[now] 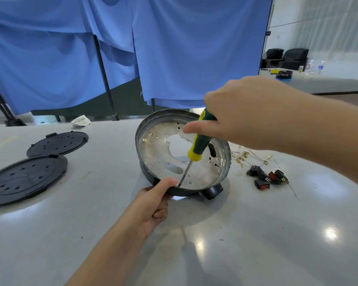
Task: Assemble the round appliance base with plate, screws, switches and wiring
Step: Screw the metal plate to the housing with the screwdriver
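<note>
Gripping base rim [163, 187], screwdriver [196, 147] inside

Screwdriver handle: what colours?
Dark green with yellow ends, on the screwdriver gripped by the right hand; head view.

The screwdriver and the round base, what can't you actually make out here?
- Head view: any screw under the screwdriver tip is too small, beside the left hand's thumb.
- Top of the handle: hidden inside the right hand.
- Near wall of the base: partly covered by the left hand.
- Switches and wiring: too small to tell connections.
</note>
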